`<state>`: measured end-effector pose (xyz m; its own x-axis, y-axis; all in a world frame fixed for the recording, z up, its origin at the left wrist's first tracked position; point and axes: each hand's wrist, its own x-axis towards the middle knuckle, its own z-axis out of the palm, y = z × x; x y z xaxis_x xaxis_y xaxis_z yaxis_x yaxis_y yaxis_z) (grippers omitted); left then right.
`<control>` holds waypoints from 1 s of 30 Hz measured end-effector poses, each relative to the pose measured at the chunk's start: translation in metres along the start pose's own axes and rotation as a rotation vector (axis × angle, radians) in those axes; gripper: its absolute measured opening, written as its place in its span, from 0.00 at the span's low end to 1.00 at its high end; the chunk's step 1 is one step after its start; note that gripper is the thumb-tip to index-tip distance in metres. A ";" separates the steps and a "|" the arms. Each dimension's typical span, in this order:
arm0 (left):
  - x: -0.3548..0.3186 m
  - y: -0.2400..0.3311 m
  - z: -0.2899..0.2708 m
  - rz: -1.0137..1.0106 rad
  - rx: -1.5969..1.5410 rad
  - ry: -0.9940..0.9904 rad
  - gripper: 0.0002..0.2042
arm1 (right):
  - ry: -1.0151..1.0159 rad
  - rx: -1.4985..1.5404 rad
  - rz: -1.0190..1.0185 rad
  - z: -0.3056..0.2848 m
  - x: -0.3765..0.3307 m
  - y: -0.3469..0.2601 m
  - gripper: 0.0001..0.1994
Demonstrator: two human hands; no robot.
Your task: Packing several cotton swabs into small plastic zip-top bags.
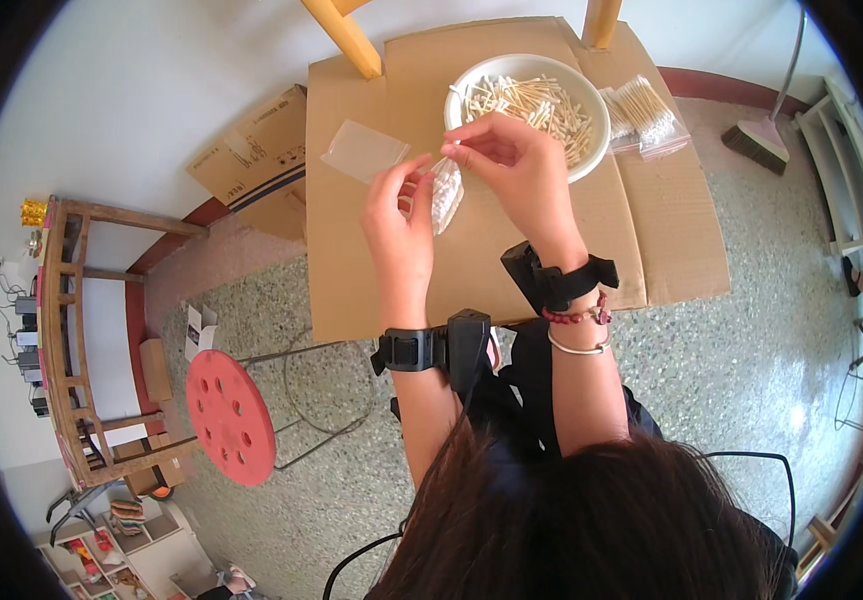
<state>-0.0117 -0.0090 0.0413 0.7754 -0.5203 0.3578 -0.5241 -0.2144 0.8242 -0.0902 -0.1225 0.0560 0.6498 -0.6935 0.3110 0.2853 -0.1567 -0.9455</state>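
Bag of cotton swabs gripped in left hand, near bowl; right hand pinched at bag's top, exact hold unclear.

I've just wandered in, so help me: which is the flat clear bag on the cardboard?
Find the big brown cardboard sheet. On its left part, just beyond the left hand, lies the clear bag. It is flat and looks empty, unlike the bagged swabs right of the white bowl.
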 end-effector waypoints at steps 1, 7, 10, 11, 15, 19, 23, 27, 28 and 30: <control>0.000 -0.004 -0.002 -0.013 0.004 -0.003 0.09 | -0.017 -0.048 0.011 0.003 -0.001 0.002 0.05; 0.000 0.001 0.006 -0.019 -0.048 -0.031 0.11 | 0.019 -0.240 -0.070 -0.003 0.001 0.010 0.04; 0.000 0.001 0.008 -0.042 -0.063 -0.046 0.11 | 0.021 -0.299 -0.093 -0.007 0.000 0.011 0.05; 0.000 0.001 0.009 -0.052 -0.070 -0.052 0.11 | 0.013 -0.338 -0.095 -0.009 0.000 0.011 0.05; 0.001 0.002 0.001 -0.047 -0.063 -0.039 0.12 | -0.015 -0.374 -0.113 -0.003 0.000 0.013 0.06; 0.001 0.000 0.007 -0.040 -0.074 -0.036 0.13 | -0.034 -0.440 -0.123 -0.008 -0.002 0.018 0.06; 0.001 0.001 0.008 -0.034 -0.064 -0.026 0.13 | -0.022 -0.489 -0.160 -0.008 -0.001 0.023 0.07; -0.001 -0.003 0.006 -0.051 -0.057 -0.032 0.14 | 0.063 -0.474 -0.197 -0.001 -0.001 0.026 0.09; -0.001 -0.003 0.004 -0.061 -0.050 -0.026 0.13 | 0.080 -0.470 -0.217 0.000 0.000 0.025 0.09; -0.001 -0.001 0.003 -0.068 -0.047 -0.022 0.12 | 0.100 -0.471 -0.239 -0.003 0.001 0.020 0.09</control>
<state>-0.0129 -0.0107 0.0386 0.8006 -0.5238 0.2911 -0.4529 -0.2108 0.8663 -0.0858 -0.1279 0.0369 0.5285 -0.6601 0.5338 0.0553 -0.6007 -0.7975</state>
